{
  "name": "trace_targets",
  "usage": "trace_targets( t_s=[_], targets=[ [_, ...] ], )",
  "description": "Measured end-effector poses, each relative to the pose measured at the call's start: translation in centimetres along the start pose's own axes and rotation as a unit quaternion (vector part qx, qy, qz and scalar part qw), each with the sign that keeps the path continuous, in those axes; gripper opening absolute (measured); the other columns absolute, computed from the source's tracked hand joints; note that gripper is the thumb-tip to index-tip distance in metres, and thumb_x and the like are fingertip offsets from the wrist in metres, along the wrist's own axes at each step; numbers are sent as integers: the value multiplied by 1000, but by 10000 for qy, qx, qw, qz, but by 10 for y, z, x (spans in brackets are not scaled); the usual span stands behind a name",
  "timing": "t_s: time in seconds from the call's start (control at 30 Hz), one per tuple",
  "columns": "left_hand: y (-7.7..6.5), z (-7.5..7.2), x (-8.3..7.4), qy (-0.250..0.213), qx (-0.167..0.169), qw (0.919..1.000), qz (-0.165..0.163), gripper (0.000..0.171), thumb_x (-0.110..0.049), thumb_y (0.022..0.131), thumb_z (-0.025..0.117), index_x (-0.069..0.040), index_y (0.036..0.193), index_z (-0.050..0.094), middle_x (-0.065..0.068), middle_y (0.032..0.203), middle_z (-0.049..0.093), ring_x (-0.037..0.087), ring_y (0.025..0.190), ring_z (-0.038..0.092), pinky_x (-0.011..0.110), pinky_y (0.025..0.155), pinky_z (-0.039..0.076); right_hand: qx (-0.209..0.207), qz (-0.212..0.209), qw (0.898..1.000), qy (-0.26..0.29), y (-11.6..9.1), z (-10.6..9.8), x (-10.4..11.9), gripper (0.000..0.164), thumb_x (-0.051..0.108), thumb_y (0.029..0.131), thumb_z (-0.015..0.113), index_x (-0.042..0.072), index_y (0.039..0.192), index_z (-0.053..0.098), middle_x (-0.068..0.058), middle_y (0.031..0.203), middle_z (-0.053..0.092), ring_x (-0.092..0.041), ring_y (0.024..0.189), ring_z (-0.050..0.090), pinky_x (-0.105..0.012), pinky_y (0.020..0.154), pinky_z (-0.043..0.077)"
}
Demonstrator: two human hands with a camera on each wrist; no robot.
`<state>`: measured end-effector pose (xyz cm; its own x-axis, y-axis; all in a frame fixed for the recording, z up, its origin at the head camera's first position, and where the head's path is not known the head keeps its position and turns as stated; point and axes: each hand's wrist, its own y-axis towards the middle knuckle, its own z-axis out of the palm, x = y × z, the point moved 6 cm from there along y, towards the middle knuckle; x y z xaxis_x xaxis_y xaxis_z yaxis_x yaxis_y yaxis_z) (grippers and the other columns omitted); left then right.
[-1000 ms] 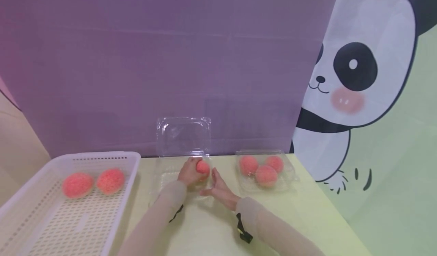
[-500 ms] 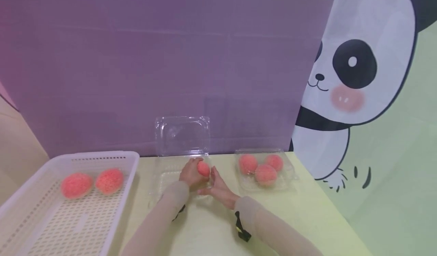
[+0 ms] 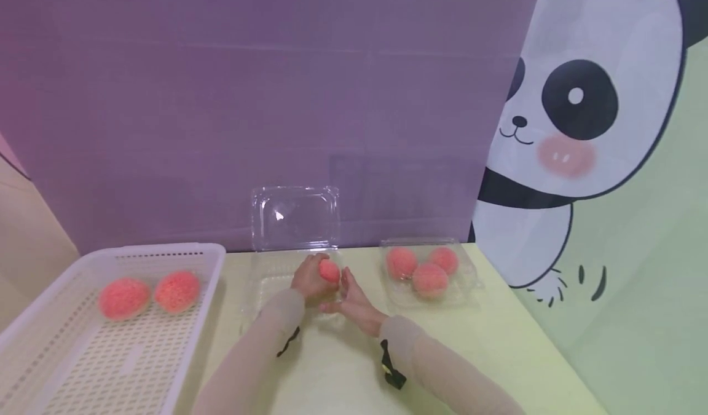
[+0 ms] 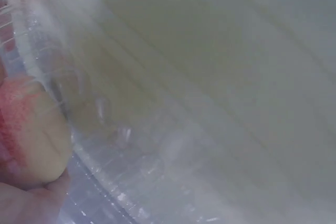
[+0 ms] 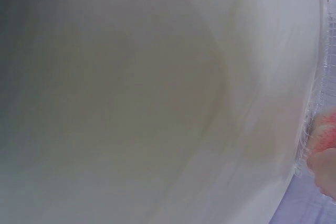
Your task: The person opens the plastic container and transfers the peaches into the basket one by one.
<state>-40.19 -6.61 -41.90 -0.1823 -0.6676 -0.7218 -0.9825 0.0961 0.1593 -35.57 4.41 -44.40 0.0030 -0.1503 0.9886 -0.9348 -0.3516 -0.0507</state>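
Note:
My left hand [image 3: 308,278] grips a pink peach [image 3: 329,271] at the right side of an opened clear plastic clamshell box [image 3: 265,283]. Its lid [image 3: 295,218] stands up at the back. In the left wrist view the peach [image 4: 44,135] shows a pale yellow side, with a fingertip [image 4: 59,187] against its lower end. My right hand [image 3: 358,305] is at the box's right front corner, fingers extended and thumb apart, close beside the peach. The left hand and forearm cover part of the box.
To the left stands a white perforated basket [image 3: 206,304] holding two peaches [image 3: 124,299]. On the right, a closed clear box [image 3: 459,295] contains three peaches [image 3: 430,280]. A purple partition [image 3: 287,107] rises behind the yellow table [image 3: 332,378].
The head view has shifted slightly. Both hands and the gripped peach keep nearly the same place at the opened box.

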Motion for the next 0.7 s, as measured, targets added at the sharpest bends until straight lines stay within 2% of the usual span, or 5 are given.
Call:
trace_targets(
  t_s=[0.13, 0.27, 0.33, 0.5, 0.7],
  targets=[
    [0, -4, -4, -82, 64, 9999, -102, 76, -11, 60, 79, -8, 129, 48, 14, 124, 52, 30, 105, 55, 43, 90, 49, -23, 18, 10000, -10, 0, 0, 1, 110, 16, 72, 74, 8, 147, -6, -12, 154, -2, -33, 141, 6, -51, 113, 11],
    [-2, -11, -13, 50, 9, 10000, 54, 74, -14, 60, 81, -5, 127, 49, 15, 122, 54, 31, 106, 55, 44, 90, 48, -135, 66, 9999, -48, 0, -1, 0, 110, 15, 71, 75, 8, 147, -5, -15, 154, 0, -35, 140, 9, -51, 113, 13],
    [-4, -16, -18, 61, -27, 10000, 13, 74, -14, 60, 82, -5, 126, 50, 15, 121, 55, 31, 106, 55, 44, 90, 48, -158, 89, 9998, -36, 0, -2, -1, 111, 15, 72, 75, 8, 147, -5, -15, 154, 0, -36, 140, 9, -51, 113, 13],
    [-14, -31, -29, -158, -19, 9995, -276, 76, -14, 59, 81, -5, 127, 48, 15, 116, 58, 30, 99, 58, 43, 85, 50, -206, 81, 9997, -102, 2, -3, -3, 110, 14, 72, 75, 7, 147, -5, -17, 153, 0, -37, 139, 7, -50, 113, 12],
    [-26, -47, -40, -347, 151, 9984, -429, 76, -16, 60, 80, -5, 128, 48, 12, 109, 61, 24, 90, 59, 37, 78, 52, -306, 49, 9994, -155, 1, -5, -2, 107, 11, 73, 74, 4, 146, -4, -20, 153, 0, -39, 139, 7, -50, 113, 12]
  ],
)
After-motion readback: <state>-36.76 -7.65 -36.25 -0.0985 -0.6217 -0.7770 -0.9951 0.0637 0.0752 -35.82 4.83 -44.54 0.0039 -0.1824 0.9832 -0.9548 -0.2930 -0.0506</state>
